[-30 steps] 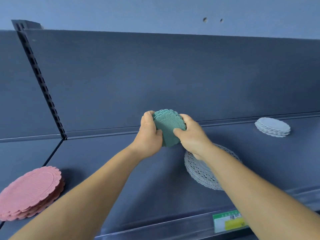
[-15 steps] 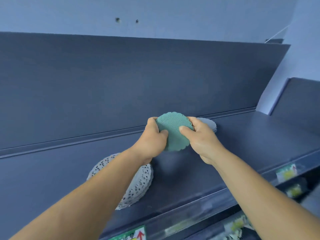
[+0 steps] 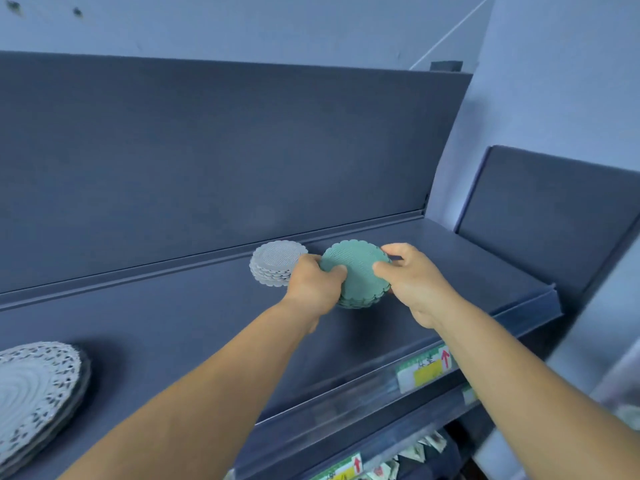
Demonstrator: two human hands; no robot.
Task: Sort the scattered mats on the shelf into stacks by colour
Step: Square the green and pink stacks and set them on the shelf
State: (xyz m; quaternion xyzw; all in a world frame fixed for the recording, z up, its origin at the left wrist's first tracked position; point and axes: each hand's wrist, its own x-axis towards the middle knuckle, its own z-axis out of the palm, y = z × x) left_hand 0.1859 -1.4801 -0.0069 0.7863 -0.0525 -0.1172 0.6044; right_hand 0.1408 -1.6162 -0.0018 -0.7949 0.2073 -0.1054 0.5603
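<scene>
A stack of small round green mats (image 3: 356, 271) with scalloped edges is held between both hands, low over the dark shelf (image 3: 467, 271). My left hand (image 3: 313, 289) grips its left edge and my right hand (image 3: 412, 282) grips its right edge. Just left of the green stack, a pile of small white round mats (image 3: 273, 266) rests on the shelf near the back panel, partly hidden by my left hand. A stack of large white lacy mats (image 3: 34, 393) lies at the far left front.
The shelf's back panel (image 3: 225, 161) rises behind the mats. A clear price rail with green and yellow labels (image 3: 424, 370) runs along the front edge. Another dark shelf unit (image 3: 554, 216) stands to the right. Packaged goods (image 3: 415, 455) show on the level below.
Both hands carried the green stack rightward along the shelf and lowered it beside the small white pile. The view panned right; the pink stack left the frame.
</scene>
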